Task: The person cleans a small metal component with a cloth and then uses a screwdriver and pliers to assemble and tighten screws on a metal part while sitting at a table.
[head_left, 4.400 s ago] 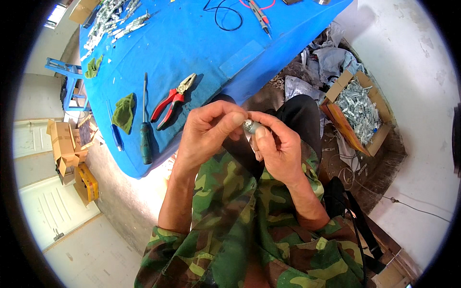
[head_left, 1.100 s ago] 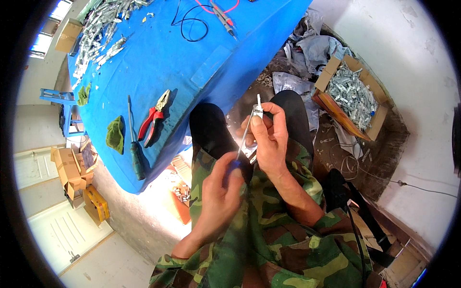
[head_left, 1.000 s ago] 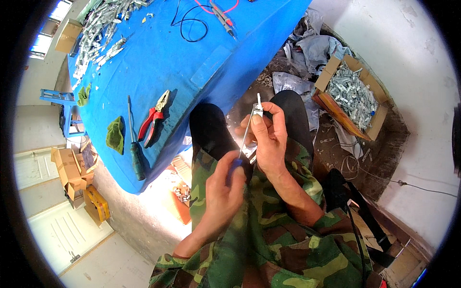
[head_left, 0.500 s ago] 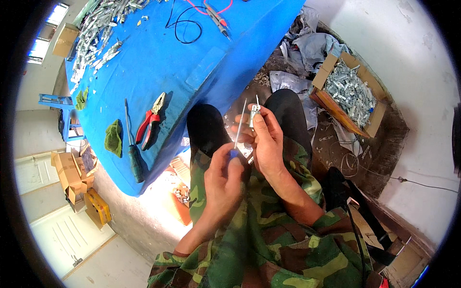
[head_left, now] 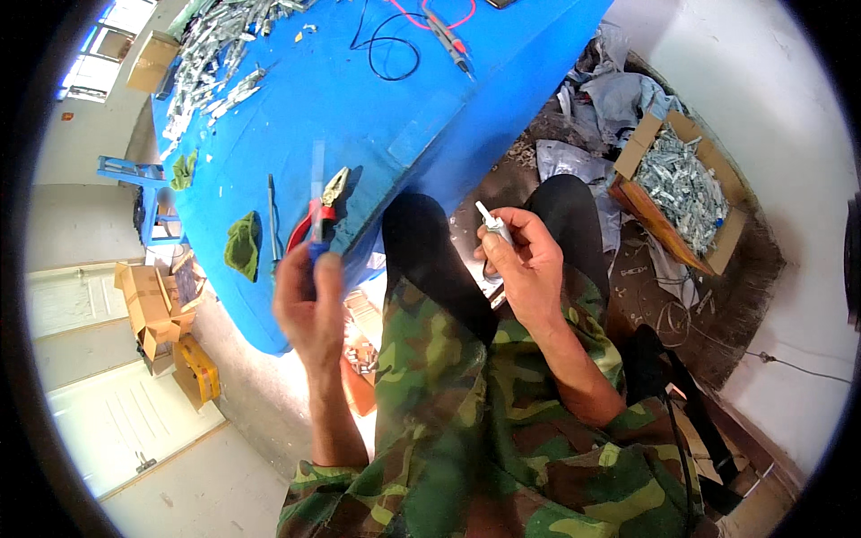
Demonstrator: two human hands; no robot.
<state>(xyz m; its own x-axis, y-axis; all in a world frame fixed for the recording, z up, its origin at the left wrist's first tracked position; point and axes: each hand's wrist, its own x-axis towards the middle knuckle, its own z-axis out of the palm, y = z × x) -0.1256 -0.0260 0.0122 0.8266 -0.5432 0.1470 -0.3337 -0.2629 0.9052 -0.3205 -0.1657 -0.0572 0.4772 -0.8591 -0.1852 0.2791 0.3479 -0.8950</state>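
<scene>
My left hand (head_left: 309,300) is closed on a screwdriver (head_left: 317,247) with a blue handle, over the table's near edge. Its shaft points away from me and is smeared by motion. Just beyond it lie pliers (head_left: 334,186) with red handles, partly covered by the hand and the screwdriver. To their left rests a second screwdriver (head_left: 272,211), its handle mostly hidden behind my fingers. Above my lap, my right hand (head_left: 531,264) pinches a small silvery metal part (head_left: 499,229) with a thin pale tip pointing up and left.
A blue cloth covers the table (head_left: 350,117). On it are a green rag (head_left: 241,245), a heap of metal parts (head_left: 215,67) and test probes (head_left: 448,40) with cables. At right, a cardboard box (head_left: 731,242) full of metal parts stands near grey plastic bags (head_left: 574,161).
My left hand has carried the blue-handled screwdriver left, away from the metal part and over the table's edge. My right hand keeps the part, now more tilted. The whole view has shifted slightly.
</scene>
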